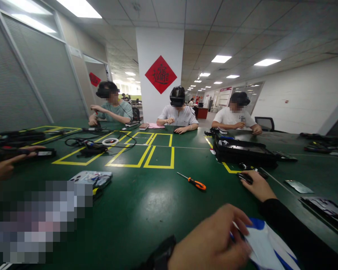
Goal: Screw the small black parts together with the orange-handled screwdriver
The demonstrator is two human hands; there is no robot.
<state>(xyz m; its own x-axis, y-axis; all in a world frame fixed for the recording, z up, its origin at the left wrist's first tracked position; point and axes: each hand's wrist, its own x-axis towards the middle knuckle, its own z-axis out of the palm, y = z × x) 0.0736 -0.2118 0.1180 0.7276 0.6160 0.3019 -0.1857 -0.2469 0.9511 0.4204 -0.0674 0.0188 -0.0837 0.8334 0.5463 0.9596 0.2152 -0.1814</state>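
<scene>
In the head view my left hand, a black band at its wrist, reaches in from the bottom. Its slightly blurred fingers are bent and closed at the left edge of a blue-and-white packet; a small dark blue bit shows between them. Farther forward, my right hand extends from a black sleeve. Its fingers curl over a small black part on the green table. What exactly this part is cannot be made out. An orange-and-black screwdriver lies left of my right hand, touched by neither hand.
Beyond my right hand sits an open black case. A flat silvery piece and a dark panel lie right. Cables and yellow tape outlines cover the left. Another person's hand holds a black tool. Three people sit opposite.
</scene>
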